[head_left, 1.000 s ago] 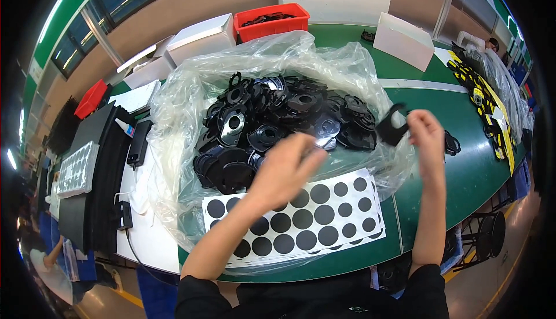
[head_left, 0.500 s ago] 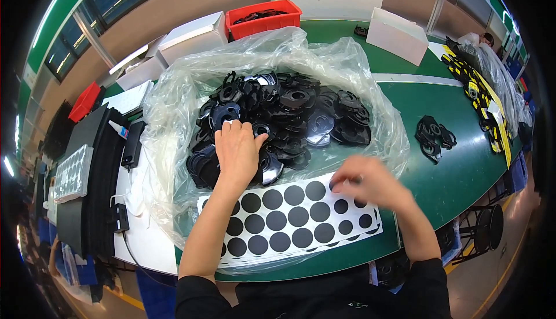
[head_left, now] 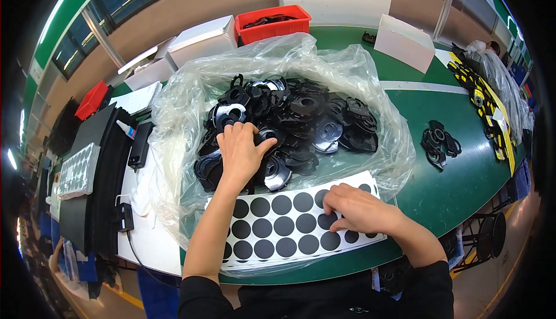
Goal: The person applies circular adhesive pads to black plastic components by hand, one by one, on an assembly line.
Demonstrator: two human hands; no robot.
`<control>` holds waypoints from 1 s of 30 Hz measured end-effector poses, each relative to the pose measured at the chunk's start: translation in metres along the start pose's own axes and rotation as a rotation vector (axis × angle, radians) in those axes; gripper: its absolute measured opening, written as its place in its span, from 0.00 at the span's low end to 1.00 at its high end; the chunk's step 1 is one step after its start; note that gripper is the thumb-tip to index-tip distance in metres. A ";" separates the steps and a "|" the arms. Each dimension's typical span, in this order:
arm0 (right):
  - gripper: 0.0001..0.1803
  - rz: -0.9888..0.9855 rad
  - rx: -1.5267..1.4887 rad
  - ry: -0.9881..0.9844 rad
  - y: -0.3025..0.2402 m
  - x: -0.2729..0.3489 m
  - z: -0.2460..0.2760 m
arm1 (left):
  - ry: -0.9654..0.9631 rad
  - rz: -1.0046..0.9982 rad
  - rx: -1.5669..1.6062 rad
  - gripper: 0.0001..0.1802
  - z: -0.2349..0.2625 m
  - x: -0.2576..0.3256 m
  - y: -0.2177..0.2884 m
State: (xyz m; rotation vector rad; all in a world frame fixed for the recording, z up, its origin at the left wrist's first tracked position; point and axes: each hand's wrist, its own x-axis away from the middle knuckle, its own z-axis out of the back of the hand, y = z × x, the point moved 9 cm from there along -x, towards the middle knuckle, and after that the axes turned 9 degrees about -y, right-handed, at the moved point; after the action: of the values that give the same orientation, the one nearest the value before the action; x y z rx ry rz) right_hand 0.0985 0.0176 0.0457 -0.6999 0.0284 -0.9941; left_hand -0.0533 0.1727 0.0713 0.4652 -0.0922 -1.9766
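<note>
My left hand (head_left: 240, 151) reaches into a heap of black plastic parts (head_left: 304, 107). Its fingertips touch a glossy black part with a round hole (head_left: 230, 112), and the thumb is spread away to the right beside another ring-shaped part. Over the right half of a white sheet with black round stickers (head_left: 284, 226) is my right hand (head_left: 362, 209). Its index finger and thumb stand apart at the edge of one black round sticker (head_left: 326, 222); no lifted sticker shows between them. The palm covers some of the smaller circles.
A clear plastic bag (head_left: 394, 139) spreads around the heap on the green table (head_left: 428, 99). Several black parts (head_left: 439, 144) lie to the right. Behind stand a red bin (head_left: 275, 25) and white boxes (head_left: 202, 41). At the left are a glue bottle (head_left: 125, 129) and a black device (head_left: 140, 145).
My right hand has moved down and left onto the larger stickers. The left hand stays at the heap, and the glossy part by its fingertips now catches more light. The whole view has shifted slightly.
</note>
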 end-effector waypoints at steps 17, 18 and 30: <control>0.22 0.016 -0.008 0.153 -0.004 0.012 0.001 | -0.195 0.005 1.337 0.09 0.012 0.012 0.047; 0.22 0.007 -0.009 0.156 -0.003 0.014 0.000 | -0.396 0.116 1.705 0.12 -0.015 0.022 0.069; 0.10 0.280 -0.166 -0.048 -0.027 0.030 0.016 | -0.789 0.119 2.378 0.26 -0.102 0.068 0.123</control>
State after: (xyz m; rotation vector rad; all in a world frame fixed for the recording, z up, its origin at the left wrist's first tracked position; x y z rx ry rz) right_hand 0.1003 -0.0064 0.0817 -0.8455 0.1646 -0.7109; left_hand 0.0637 0.0727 -0.0087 0.8906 -2.8733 -0.8007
